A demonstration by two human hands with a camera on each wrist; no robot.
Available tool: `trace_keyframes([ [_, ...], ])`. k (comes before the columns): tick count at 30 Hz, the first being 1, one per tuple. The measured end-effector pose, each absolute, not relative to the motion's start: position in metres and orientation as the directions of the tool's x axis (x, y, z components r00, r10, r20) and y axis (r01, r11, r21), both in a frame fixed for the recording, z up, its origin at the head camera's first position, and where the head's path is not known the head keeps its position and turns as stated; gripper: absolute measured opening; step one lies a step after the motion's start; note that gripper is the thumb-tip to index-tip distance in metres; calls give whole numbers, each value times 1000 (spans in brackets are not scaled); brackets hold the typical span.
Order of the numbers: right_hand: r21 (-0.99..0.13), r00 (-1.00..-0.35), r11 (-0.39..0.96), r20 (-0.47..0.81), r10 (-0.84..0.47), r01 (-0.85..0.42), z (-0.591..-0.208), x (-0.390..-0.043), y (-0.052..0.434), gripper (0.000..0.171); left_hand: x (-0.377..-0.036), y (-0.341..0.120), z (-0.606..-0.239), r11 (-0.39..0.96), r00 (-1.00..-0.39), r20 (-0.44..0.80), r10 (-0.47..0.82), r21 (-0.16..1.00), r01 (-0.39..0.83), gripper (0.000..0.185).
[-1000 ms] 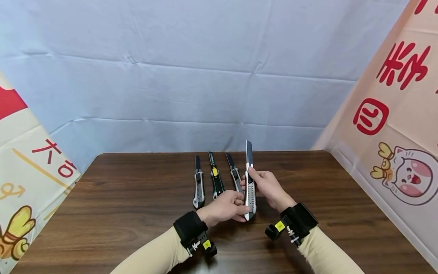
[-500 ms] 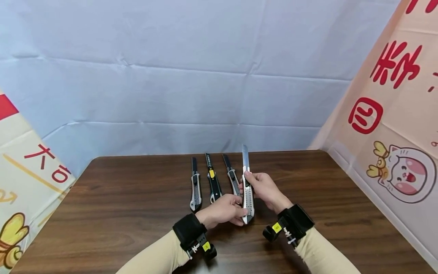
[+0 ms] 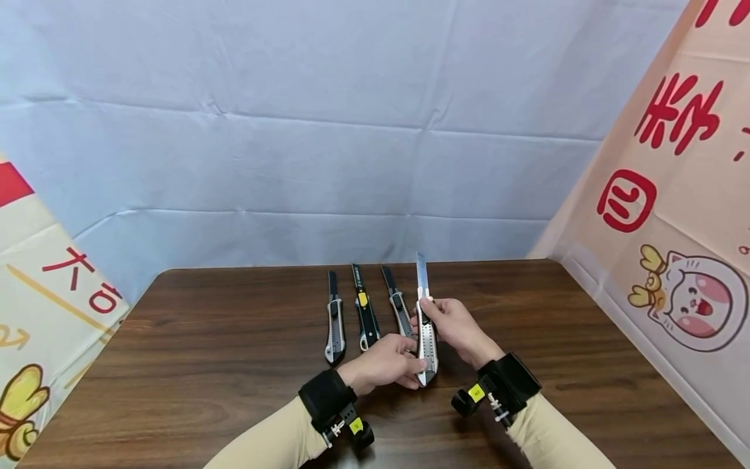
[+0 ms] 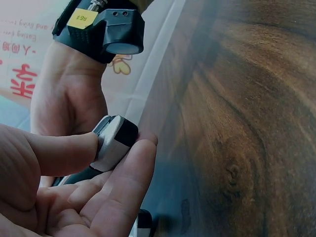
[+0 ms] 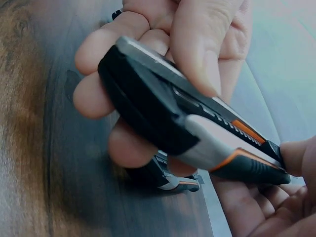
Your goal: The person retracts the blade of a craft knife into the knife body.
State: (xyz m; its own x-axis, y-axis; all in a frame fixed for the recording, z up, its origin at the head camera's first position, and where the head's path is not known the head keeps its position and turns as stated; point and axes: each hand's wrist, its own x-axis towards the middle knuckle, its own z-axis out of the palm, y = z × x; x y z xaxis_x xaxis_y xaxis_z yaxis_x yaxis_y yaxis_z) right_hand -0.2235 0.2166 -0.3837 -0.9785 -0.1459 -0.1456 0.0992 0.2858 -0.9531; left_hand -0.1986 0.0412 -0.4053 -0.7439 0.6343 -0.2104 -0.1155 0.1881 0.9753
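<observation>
A snap-off utility knife (image 3: 427, 345) is held up above the table in both hands, its blade out and pointing away from me. My left hand (image 3: 383, 361) pinches the rear end of the handle between thumb and fingers; in the left wrist view that end (image 4: 114, 145) is white and black. My right hand (image 3: 459, 329) grips the front part, thumb on top near the slider. Orange strips show on the grey and black handle (image 5: 212, 143) in the right wrist view. A grey utility knife (image 3: 401, 309) lies just left of it, its rear hidden by my left hand.
Further left lie a black utility knife (image 3: 366, 316) with a yellow slider and another grey one (image 3: 335, 326), blades out and pointing away. The dark wooden table (image 3: 205, 339) ends at a pale cloth backdrop (image 3: 293, 163); printed cloths hang at both sides.
The head view has shifted slightly. The held knife's tip sits a little lower against the table's back edge, and its blade looks brighter. Both hands keep their hold; the lying knives have not moved.
</observation>
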Motion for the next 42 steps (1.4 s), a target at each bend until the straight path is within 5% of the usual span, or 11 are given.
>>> trace_keyframes([
  [26, -963, -965, 250, -156, -212, 101, -386, -226, 219, 41, -202, 40, -407, 172, -740, -209, 639, 977, -127, 20],
  [42, -979, -965, 134, -179, -190, 155, -391, -221, 226, 59, -198, 42, -405, 142, -751, -183, 634, 983, -120, 22],
])
